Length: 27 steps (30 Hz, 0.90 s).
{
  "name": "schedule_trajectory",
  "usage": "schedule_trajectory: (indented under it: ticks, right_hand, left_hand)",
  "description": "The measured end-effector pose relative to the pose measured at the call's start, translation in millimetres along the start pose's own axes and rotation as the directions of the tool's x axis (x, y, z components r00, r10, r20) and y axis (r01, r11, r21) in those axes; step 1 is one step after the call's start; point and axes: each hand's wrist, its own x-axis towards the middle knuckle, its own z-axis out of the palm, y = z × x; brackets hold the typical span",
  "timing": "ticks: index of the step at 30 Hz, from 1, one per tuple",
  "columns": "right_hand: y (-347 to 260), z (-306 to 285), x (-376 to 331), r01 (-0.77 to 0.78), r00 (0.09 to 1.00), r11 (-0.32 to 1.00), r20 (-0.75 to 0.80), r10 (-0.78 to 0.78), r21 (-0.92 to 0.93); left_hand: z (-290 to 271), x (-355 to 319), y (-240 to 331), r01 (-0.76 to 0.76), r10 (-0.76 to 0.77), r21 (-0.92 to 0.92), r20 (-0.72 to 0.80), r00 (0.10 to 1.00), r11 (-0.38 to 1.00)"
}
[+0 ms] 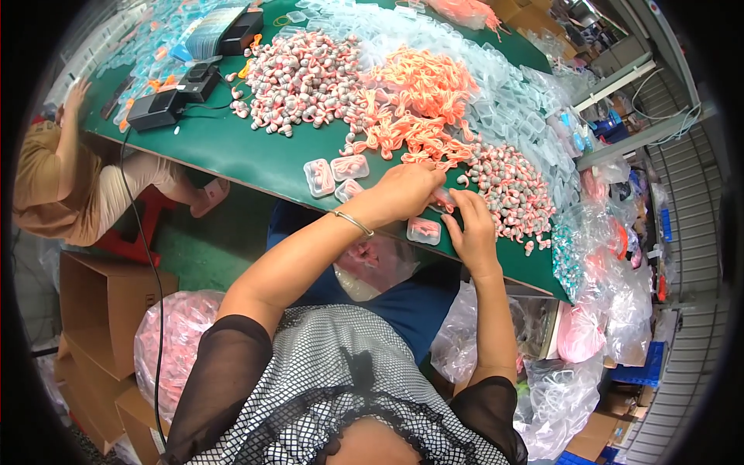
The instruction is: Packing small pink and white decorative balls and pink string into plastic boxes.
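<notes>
A small see-through plastic box with pink-orange contents (443, 201) is between my two hands at the table's near edge. The fingers of my left hand (411, 190) close on its far left side, partly hiding it. From the right, my right hand (474, 232) grips it between thumb and fingers. Just beyond my left fingertips lies a heap of orange cord bundles (422, 85). One filled box (424, 230) rests below my hands; left of my left wrist are more filled boxes (318, 177). Right of my hands is a pile of striped pink-and-grey curved pieces (511, 190).
A larger pile of striped pieces (302, 77) covers the green table's (225, 143) middle. Empty plastic boxes (511, 101) spread along the far side. Black devices (157, 110) with a cable stand at left, near another seated person (62, 182). Cardboard boxes (108, 310) and filled bags flank me.
</notes>
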Motion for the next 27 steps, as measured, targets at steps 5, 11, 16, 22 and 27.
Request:
schedule_trajectory:
  ticks: [5,11,16,22,27]
  right_hand:
    - [3.3,5.0,-4.2,0.031,0.999,0.998,-0.011,-0.031,-0.052]
    - [9.2,9.1,1.1,0.038,0.999,0.999,-0.026,-0.039,-0.037]
    - [5.4,0.0,10.5,-0.007,1.000,0.999,-0.003,0.007,0.038]
    - [5.0,-3.0,7.2,-0.010,0.999,0.995,-0.031,0.013,0.099]
    - [3.5,-13.9,13.9,0.005,0.999,0.998,-0.053,-0.002,0.057]
  left_hand:
    - [-11.7,-3.6,7.0,0.023,-0.023,-0.005,0.075,0.997,1.000]
    - [-2.8,3.7,1.0,-0.001,-0.006,0.078,0.083,0.997,0.997]
    - [-6.2,7.1,-2.8,-0.030,0.020,0.099,0.099,0.995,0.995]
    - [-15.6,9.6,-3.5,-0.044,0.040,0.021,0.179,0.983,0.999]
    - [-29.9,7.2,5.1,-0.082,0.085,-0.030,0.132,0.988,0.996]
